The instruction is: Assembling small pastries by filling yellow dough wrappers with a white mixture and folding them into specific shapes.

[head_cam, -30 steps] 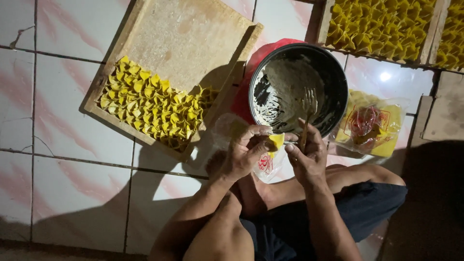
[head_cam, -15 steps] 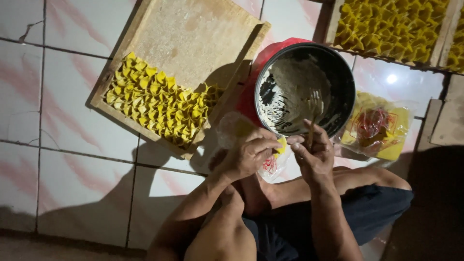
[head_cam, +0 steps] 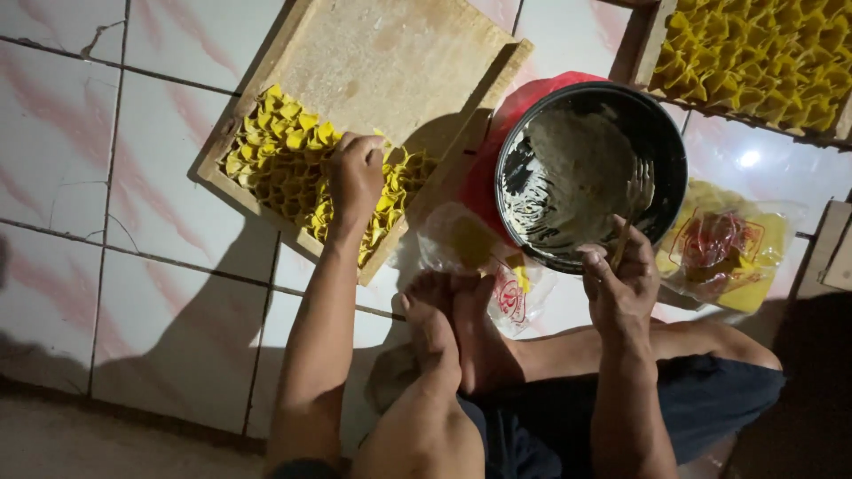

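While left hand (head_cam: 355, 173) pinches a yellow dumpling (head_cam: 333, 191) on the wooden tray (head_cam: 390, 62), right hand (head_cam: 621, 284) grips fork (head_cam: 632, 208), tines pointing far into the bowl (head_cam: 590, 173).

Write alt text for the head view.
Seated on a tiled floor, a person rests the left hand on yellow folded dumplings in a wooden tray, while the right hand holds a fork in a dark bowl of pale filling.

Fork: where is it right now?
In the head view, right of centre: the fork leans in the dark round bowl, tines in the pale filling, its handle held by the right hand, left of the plastic wrapper packet.
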